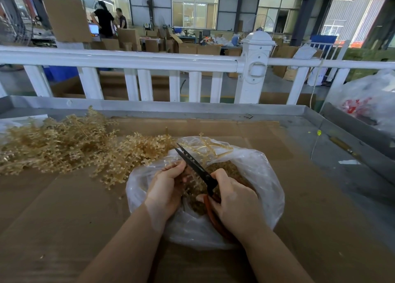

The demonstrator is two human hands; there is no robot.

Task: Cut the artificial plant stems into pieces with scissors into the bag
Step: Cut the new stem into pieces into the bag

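Right hand grips scissors over the bag; left hand pinches a stem.

The right hand hides most of the scissors' red handles, the left hand's fingertips vanish among stems, and the bag's far rim blurs.

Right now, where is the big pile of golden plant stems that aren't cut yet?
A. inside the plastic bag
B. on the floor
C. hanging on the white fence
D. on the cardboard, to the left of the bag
D: the uncut golden stems lie heaped on the cardboard, left of the plastic bag.
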